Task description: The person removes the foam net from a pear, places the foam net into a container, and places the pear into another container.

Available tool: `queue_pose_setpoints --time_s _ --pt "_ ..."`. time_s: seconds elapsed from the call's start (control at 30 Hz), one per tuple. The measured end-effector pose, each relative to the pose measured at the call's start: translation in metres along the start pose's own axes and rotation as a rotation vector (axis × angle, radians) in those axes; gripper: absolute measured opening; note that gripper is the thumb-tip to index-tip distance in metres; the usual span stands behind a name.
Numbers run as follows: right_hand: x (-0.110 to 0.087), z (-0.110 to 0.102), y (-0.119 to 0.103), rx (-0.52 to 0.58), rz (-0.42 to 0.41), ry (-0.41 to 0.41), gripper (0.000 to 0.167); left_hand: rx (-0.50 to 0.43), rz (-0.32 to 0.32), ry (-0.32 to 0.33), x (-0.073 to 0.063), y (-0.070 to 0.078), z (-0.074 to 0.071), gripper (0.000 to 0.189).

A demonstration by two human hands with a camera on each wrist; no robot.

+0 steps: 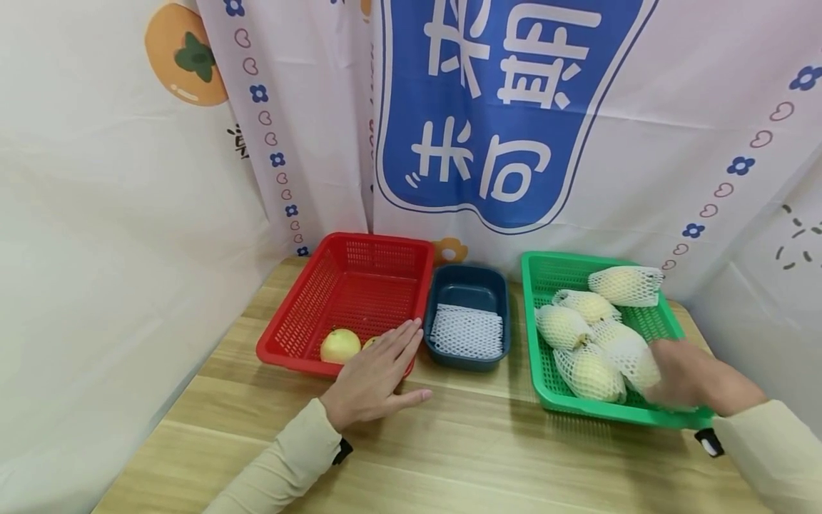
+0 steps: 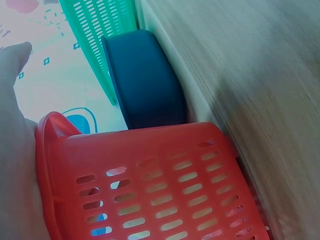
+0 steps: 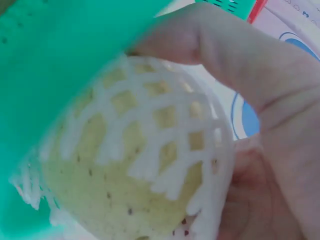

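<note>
Left hand (image 1: 379,378): four fingers straight, together, thumb apart, at the rim of one red basket (image 1: 366,291) containing two yellow fruits (image 1: 340,346). Right hand (image 1: 693,378): thumb and fingers curled round one netted fruit (image 3: 130,150) in one green basket (image 1: 604,410), which contains at least five. Between the baskets stands one blue tray (image 1: 469,365).

The left hand (image 1: 379,378) is palm down, fingers straight and close together, thumb spread rightward, its sleeved forearm (image 1: 276,464) angling in from the near edge of the table (image 1: 488,457). Near the right edge, the right hand (image 1: 690,375), motion-blurred, grips with bent thumb.
</note>
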State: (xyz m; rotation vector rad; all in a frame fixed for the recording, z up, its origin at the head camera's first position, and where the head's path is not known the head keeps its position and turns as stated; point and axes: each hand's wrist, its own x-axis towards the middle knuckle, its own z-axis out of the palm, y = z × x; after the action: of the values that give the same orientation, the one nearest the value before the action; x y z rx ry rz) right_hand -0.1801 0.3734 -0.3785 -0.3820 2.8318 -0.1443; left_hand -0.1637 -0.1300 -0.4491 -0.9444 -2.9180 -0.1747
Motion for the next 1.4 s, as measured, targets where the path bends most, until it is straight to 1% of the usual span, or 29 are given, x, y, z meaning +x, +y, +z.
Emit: queue_pose_setpoints --time_s 0.03,0.1,0.27,0.5,0.57,0.67,0.8,0.97,1.07,1.2,1.3,1.4 --pt "0.0 -0.004 -0.001 -0.005 -0.005 0.008 0.051 0.003 -0.002 -0.002 0.0 0.0 0.0 0.101" --pt "0.001 -0.01 -0.004 -0.018 -0.028 0.032 0.055 0.006 -0.005 -0.005 0.0 0.0 0.0 0.101" --pt "0.002 -0.025 -0.014 -0.036 -0.094 0.105 0.072 -0.002 0.002 -0.005 0.0 0.0 -0.001 0.101" --pt "0.003 -0.045 -0.045 -0.119 -0.206 0.248 0.082 -0.001 0.007 0.007 0.0 0.001 -0.001 0.101" --pt "0.003 -0.052 -0.057 -0.121 -0.214 0.263 0.085 0.001 0.007 0.009 0.0 0.001 -0.001 0.101" --pt "0.001 -0.06 -0.075 -0.087 -0.226 0.268 0.086 -0.001 0.006 0.011 0.0 0.001 0.0 0.101" --pt "0.0 -0.066 -0.101 -0.058 -0.257 0.245 0.088 -0.005 0.006 0.009 0.0 0.001 0.0 0.101" --pt "0.0 -0.061 -0.136 -0.049 -0.306 0.214 0.085 -0.002 0.004 0.008 0.0 0.001 0.0 0.101" --pt "0.0 -0.052 -0.155 -0.041 -0.37 0.225 0.082 0.001 0.004 0.012 0.001 0.001 0.0 0.101" --pt "0.004 -0.037 -0.176 -0.055 -0.466 0.235 0.081 0.01 0.013 0.027 0.0 0.001 0.0 0.1" --pt "0.009 -0.024 -0.191 -0.078 -0.517 0.217 0.081 0.018 0.016 0.03 0.0 0.001 0.001 0.1" --pt "0.015 -0.009 -0.204 -0.097 -0.55 0.177 0.081 0.023 0.02 0.033 0.0 0.002 0.001 0.1"
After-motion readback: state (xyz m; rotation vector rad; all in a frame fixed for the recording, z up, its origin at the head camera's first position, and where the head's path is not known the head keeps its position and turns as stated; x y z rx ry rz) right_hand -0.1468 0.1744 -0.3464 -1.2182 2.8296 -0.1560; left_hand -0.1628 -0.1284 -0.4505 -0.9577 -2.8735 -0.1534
